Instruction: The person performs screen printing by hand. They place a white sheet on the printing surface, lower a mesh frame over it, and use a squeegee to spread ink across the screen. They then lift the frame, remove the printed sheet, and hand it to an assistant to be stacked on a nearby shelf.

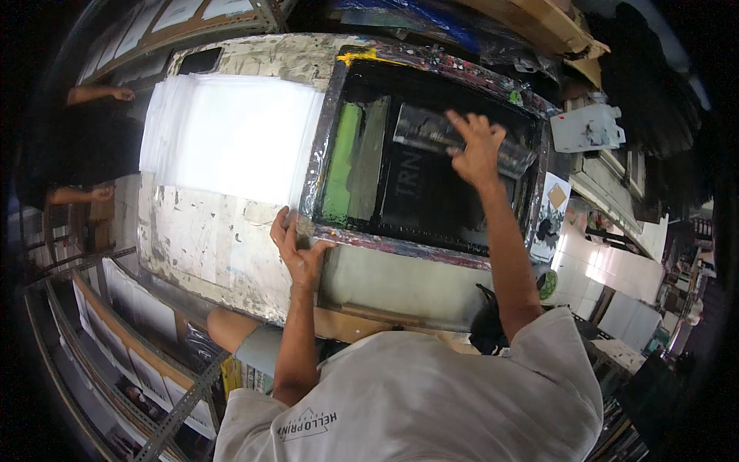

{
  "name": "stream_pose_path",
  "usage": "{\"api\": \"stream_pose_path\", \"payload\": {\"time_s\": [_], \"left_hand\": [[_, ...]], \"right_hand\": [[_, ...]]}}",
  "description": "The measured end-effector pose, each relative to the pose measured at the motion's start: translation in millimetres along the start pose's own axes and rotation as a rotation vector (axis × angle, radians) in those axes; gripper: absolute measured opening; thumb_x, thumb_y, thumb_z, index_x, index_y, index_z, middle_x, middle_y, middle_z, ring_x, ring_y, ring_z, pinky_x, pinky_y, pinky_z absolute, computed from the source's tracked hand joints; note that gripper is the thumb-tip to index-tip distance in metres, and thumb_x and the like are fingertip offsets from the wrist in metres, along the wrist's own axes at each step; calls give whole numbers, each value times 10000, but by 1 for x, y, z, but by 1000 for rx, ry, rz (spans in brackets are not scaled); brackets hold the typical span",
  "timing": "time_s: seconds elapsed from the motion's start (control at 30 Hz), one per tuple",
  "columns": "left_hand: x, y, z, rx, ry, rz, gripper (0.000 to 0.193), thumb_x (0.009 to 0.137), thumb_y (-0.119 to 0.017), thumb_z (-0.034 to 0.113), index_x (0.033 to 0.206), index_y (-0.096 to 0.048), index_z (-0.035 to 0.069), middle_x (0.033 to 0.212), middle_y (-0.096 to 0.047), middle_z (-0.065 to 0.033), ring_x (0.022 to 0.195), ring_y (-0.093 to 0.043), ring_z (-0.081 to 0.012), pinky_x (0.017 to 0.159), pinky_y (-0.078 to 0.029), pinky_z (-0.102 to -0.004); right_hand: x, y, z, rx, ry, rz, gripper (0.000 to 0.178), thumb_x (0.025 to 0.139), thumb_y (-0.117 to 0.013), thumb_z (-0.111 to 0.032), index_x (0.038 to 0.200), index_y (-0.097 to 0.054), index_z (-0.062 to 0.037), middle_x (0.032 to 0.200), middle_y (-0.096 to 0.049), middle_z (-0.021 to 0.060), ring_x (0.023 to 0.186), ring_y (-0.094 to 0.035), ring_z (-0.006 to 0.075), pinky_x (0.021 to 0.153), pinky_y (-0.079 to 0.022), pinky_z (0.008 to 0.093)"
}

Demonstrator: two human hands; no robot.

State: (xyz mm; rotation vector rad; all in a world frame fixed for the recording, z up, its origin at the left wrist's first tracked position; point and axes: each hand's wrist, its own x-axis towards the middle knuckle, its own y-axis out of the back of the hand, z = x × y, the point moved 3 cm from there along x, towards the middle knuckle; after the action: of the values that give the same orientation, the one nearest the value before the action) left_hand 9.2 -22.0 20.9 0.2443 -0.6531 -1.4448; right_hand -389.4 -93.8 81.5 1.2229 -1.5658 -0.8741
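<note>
A screen printing frame [431, 251] with ink-stained edges lies on the right part of a worn, paint-marked table [208, 239]. Inside it is a dark mesh [408, 181], with a green strip [342, 158] at its left side. Across the mesh lies a long, ink-blackened squeegee [422, 127], tilted down to the right. My right hand [477, 150] grips its middle from above, one finger stretched along it. My left hand [299, 250] is spread at the frame's near left corner, thumb along the near edge. White sheets [231, 138] lie stacked left of the frame.
Another person's hands [122, 94] hang beyond the table's left end. A stained white jug [589, 127] stands right of the frame, above a black-smeared sheet [550, 215]. Metal racks [181, 420] holding boards are at the lower left. Cardboard [531, 27] overhangs the far side.
</note>
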Motion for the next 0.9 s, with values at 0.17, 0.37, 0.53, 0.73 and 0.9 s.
{"api": "stream_pose_path", "payload": {"time_s": [0.17,0.37,0.53,0.73,0.9], "left_hand": [[2,-1,3,-88,46,6,949,559,-941,387,1363,-573,44,1480,-417,-187,1359,-404,-364,1117,-382,-466],[-3,-4,-6,-187,30,72,941,558,-961,333,1354,-574,13,1447,-467,-193,1338,-436,-365,1104,-386,-464],[-10,-6,-17,-294,171,9,859,595,-918,109,1361,-556,-32,1326,-558,-162,1252,-498,-318,1060,-415,-421],[-6,-6,-10,-486,269,12,813,627,-845,-22,1379,-537,-36,1256,-572,-102,1169,-544,-248,1033,-438,-378],[11,10,43,-521,206,80,763,659,-800,-82,1373,-532,-60,1288,-601,-110,1157,-581,-231,1064,-421,-364]], "right_hand": [[78,-19,49,-87,51,68,769,683,-777,-101,1419,-570,-192,1270,-584,153,1180,-503,304,995,-298,480],[118,-9,75,-32,29,27,536,857,-740,-166,1368,-632,-285,1284,-640,217,1211,-579,365,950,-396,493],[88,-4,50,-104,75,20,492,856,-708,-135,1326,-653,-271,1132,-696,206,1006,-661,356,854,-477,465],[-3,13,-7,-129,72,51,487,891,-649,-129,1350,-624,-287,1131,-683,249,930,-675,352,779,-510,466],[-87,66,-72,13,30,-17,524,848,-647,-76,1334,-650,-274,1050,-682,238,923,-662,346,778,-476,442]]}}
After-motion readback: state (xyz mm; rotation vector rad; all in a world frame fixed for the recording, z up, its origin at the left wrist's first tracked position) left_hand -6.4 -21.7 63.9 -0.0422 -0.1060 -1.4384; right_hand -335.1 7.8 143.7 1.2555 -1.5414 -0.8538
